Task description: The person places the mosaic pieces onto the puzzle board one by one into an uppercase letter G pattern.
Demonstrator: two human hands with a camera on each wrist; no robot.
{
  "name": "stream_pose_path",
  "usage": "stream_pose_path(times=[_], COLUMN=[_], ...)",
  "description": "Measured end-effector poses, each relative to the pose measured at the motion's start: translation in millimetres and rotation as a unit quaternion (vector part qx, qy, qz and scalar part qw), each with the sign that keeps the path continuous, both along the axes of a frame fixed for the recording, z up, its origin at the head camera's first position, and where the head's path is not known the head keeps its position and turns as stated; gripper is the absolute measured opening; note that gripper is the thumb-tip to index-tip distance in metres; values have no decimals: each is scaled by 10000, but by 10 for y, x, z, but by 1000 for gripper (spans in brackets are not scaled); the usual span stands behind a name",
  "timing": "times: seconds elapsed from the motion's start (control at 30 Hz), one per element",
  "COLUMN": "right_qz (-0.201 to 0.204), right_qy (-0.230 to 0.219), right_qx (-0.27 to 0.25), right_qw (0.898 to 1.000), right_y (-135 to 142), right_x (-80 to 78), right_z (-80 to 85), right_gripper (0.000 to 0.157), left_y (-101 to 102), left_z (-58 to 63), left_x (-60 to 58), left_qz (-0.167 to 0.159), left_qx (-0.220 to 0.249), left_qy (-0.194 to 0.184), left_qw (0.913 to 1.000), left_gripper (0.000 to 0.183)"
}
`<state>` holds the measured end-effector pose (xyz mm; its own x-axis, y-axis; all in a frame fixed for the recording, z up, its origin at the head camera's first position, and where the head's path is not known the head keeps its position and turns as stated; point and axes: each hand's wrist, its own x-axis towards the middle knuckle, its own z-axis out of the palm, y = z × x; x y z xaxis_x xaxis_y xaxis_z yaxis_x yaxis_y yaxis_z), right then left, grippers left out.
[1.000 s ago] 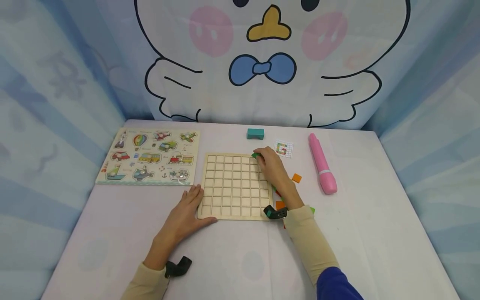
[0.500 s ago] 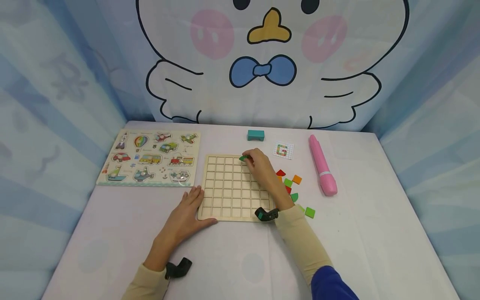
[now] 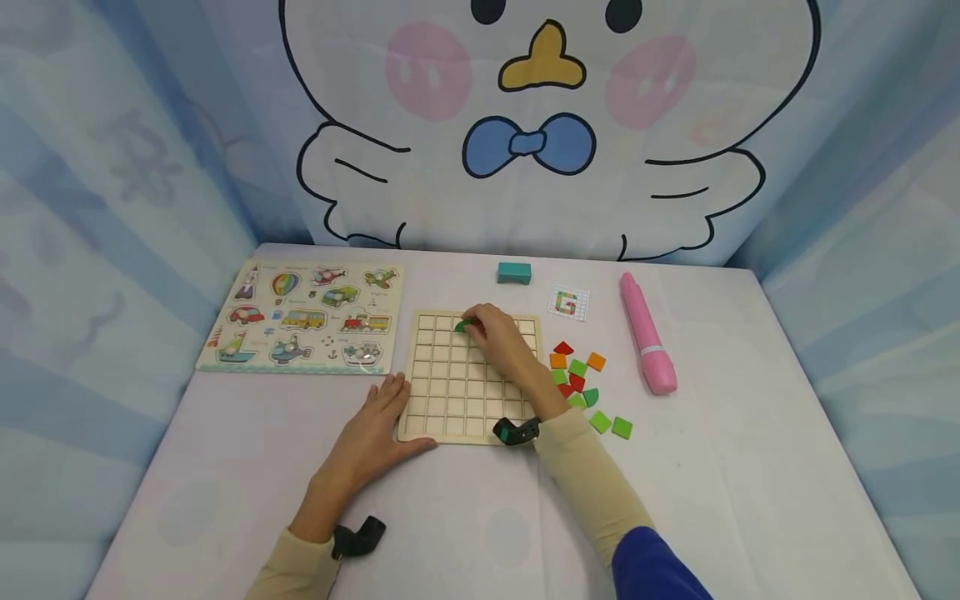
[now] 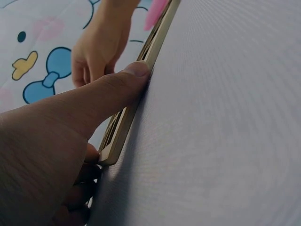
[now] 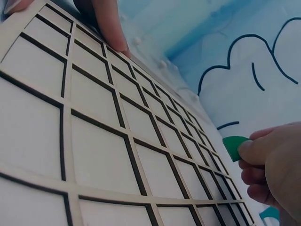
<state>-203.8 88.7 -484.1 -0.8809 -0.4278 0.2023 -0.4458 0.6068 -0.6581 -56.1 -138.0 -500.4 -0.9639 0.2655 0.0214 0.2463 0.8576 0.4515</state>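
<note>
Frame centre: right hand [image 3: 501, 340] pinching green piece [image 3: 462, 326] near upper edge of grid board [image 3: 446, 387]. Left hand [image 3: 367, 437], thumb and fingers spread, touching board's lower-left corner.

On the tabletop [image 3: 712, 500], a board [image 3: 454, 388] lies between a puzzle [image 3: 303, 318], left, and tiles [image 3: 577, 367], right; a block [image 3: 513, 273] behind.
</note>
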Motion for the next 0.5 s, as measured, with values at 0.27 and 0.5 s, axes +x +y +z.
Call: stream_pose_path(times=[0.27, 0.5], right_qz=[195, 269], right_qy=[-106, -197], right_qx=[159, 226], right_qw=[9996, 9992], right_y=[-123, -228], right_x=[10, 14], right_z=[-44, -42], right_gripper=[21, 21], left_y=[-10, -4], left_z=[12, 21], left_x=[8, 2], left_qz=[10, -16], left_qx=[-18, -34], left_qy=[-35, -41], left_qw=[10000, 10000], left_gripper=[103, 102])
